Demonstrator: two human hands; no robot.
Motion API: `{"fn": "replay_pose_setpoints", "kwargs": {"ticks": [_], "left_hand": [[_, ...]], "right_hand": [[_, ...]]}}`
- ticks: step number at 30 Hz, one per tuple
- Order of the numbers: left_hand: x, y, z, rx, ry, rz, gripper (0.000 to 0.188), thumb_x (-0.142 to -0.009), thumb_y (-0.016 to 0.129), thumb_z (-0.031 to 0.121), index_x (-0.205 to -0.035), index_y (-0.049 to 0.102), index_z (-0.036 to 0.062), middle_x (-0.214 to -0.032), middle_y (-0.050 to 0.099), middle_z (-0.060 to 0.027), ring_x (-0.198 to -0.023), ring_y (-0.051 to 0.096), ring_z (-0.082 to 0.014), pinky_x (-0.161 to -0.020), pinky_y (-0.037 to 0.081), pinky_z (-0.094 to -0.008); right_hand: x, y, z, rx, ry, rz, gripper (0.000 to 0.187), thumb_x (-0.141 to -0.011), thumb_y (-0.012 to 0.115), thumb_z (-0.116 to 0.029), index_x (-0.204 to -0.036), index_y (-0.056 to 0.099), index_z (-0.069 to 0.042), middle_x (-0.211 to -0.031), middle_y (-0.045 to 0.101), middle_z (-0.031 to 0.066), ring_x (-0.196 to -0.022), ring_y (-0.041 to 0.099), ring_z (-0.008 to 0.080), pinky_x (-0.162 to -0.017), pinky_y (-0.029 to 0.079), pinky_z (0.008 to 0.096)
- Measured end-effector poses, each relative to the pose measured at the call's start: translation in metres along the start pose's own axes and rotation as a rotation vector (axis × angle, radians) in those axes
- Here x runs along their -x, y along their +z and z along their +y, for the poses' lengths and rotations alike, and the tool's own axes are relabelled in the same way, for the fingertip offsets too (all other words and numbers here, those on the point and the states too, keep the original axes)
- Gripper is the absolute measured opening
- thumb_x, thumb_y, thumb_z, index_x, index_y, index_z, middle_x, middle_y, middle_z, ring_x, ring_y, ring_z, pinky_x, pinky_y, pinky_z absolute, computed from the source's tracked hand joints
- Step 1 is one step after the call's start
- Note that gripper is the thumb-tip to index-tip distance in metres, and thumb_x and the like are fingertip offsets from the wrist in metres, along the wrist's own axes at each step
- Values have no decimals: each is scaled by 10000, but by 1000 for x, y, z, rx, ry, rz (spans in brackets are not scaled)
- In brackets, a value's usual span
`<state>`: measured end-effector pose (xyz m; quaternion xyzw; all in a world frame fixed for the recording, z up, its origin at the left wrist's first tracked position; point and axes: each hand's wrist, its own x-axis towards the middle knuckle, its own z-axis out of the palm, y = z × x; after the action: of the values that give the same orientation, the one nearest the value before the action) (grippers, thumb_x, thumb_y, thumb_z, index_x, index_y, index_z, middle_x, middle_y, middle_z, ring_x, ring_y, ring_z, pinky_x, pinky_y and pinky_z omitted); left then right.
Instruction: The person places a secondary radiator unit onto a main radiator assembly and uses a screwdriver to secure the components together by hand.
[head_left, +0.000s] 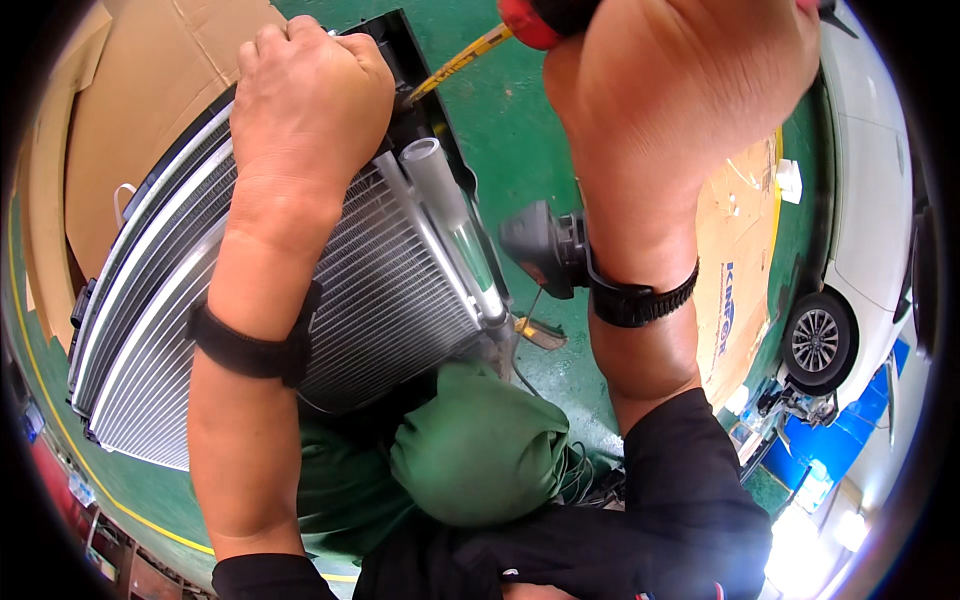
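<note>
A radiator assembly (390, 285) with silver fins stands in front of me, tilted. A black plastic frame (437, 120) runs along its far right edge, and a silver tube (440, 190) lies beside the fins. My left hand (310, 100) is closed in a fist over the far end of the radiator; what its fingers grip is hidden. My right hand (680, 80), raised at the upper right, is closed round the red and black handle of a screwdriver (460, 62). Its yellow shaft slants down to the left, the tip at the black frame near my left fist.
Cardboard (150, 130) lies beyond the radiator on the left, and another cardboard sheet (740, 270) on the right. A white car (870, 170) stands at the far right, near a blue barrel (830, 440). A small yellow-brown object (540, 333) rests on the green floor (500, 110).
</note>
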<state>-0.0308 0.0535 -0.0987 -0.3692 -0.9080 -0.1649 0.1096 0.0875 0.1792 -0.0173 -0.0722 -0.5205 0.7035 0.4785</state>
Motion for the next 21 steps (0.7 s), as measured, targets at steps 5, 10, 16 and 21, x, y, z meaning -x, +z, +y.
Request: {"fn": "replay_pose_setpoints", "kwargs": {"ticks": [5,10,16,21], "left_hand": [[1,2,-2,14,21,-12,401,-955,461,238,-971,678,-99,-1011,670,-273,-988,634,-422,-893,556,-493],[0,3,-2,25,26,-31,392,-958,459,226,-982,677,-99,-1015,670,-269,-995,627,-427,-893,553,-495],[-1,0,2,79,3,2,363,-957,464,201,-987,676,-93,-1013,669,-267,-986,621,-427,-879,548,-498],[0,-4,-3,70,-32,-29,367,-963,463,205,-993,673,-94,-1009,667,-263,-997,622,-425,-885,548,-489]], "right_hand": [[-15,-4,9,86,44,6,192,-1030,607,-268,-1032,629,-77,-839,582,34,-683,554,156,-671,508,370],[-27,-14,11,203,78,-11,203,-1022,630,-271,-1062,634,-72,-849,601,47,-696,576,159,-669,511,355],[-9,-46,-45,1038,146,-294,228,-1011,657,-275,-1099,639,-65,-862,624,61,-710,603,162,-667,516,337],[47,-68,-9,756,609,-398,396,-1047,643,-280,-1394,577,-100,-1020,659,31,-800,651,88,-630,522,230]]}}
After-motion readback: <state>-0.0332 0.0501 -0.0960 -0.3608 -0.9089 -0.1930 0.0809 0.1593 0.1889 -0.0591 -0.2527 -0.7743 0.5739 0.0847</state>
